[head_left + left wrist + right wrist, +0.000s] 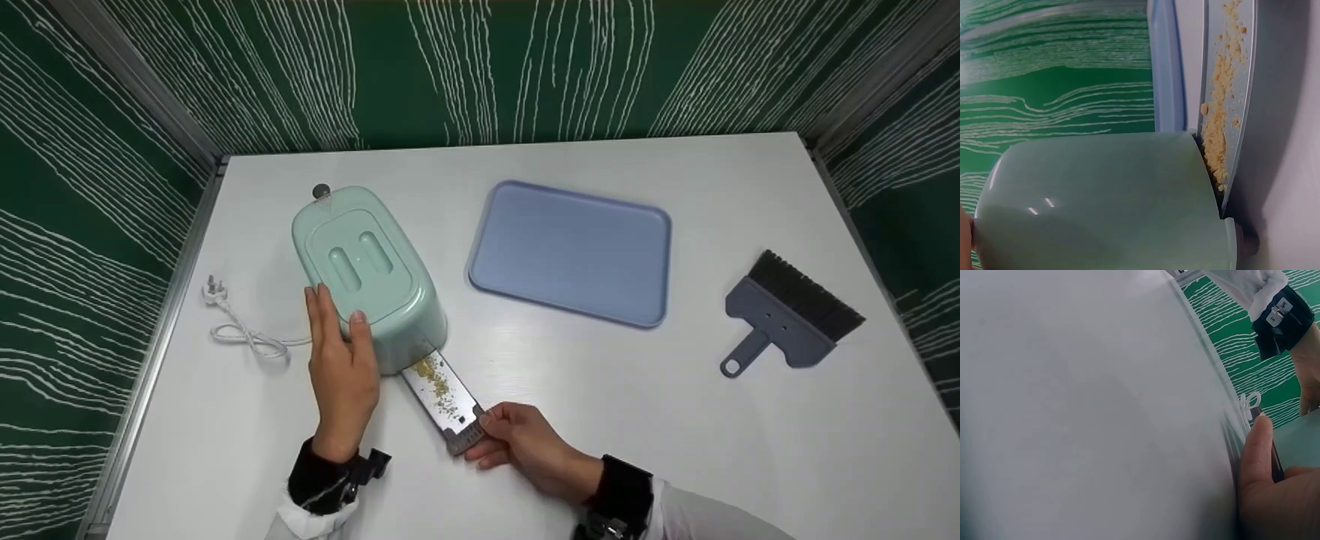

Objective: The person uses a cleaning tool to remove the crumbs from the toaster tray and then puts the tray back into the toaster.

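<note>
A mint-green toaster point(367, 262) with its lid on stands at the left of the table. From its near end sticks out a metal crumb tray point(444, 397), scattered with yellowish crumbs point(1217, 124); the tray's far part is hidden inside the toaster. My right hand point(529, 446) pinches the grey handle end of this tray between thumb and fingers. Against the toaster's near left side rests my left hand point(341, 382), its fingers straight. In the right wrist view the right hand point(1275, 495) hides most of the tray.
A blue rectangular tray point(574, 255) lies to the right of the toaster. Farther right is a grey brush point(787, 315) with dark bristles. The toaster's white cord point(251, 339) and plug lie at the left. Green walls with white streaks stand around the table point(675, 465).
</note>
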The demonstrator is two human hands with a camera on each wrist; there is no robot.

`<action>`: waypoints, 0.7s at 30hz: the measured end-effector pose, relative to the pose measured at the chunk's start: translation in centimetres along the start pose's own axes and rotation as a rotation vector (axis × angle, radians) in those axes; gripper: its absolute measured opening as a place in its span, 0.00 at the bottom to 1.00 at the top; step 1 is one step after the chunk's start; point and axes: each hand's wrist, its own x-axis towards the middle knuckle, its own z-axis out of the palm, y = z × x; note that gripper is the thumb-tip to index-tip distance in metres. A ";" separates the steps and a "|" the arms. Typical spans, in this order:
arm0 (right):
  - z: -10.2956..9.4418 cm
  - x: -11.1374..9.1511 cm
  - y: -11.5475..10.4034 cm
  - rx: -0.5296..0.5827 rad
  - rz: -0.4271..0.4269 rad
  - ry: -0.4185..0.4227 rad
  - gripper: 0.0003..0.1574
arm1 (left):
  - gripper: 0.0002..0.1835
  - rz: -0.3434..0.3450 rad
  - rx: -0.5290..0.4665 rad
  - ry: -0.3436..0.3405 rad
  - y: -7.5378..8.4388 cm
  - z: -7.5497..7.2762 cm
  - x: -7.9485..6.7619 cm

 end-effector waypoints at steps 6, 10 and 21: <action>-0.2 -0.4 -0.1 -0.001 0.005 -0.016 0.07 | 0.36 -0.001 0.012 0.003 0.2 -0.2 0.1; -0.5 -0.8 -0.1 -0.007 0.002 -0.030 0.07 | 0.36 -0.003 0.013 0.003 0.2 -0.1 0.0; -1.1 -1.5 -0.1 -0.021 0.012 -0.052 0.07 | 0.36 -0.006 0.018 0.001 0.2 -0.1 0.1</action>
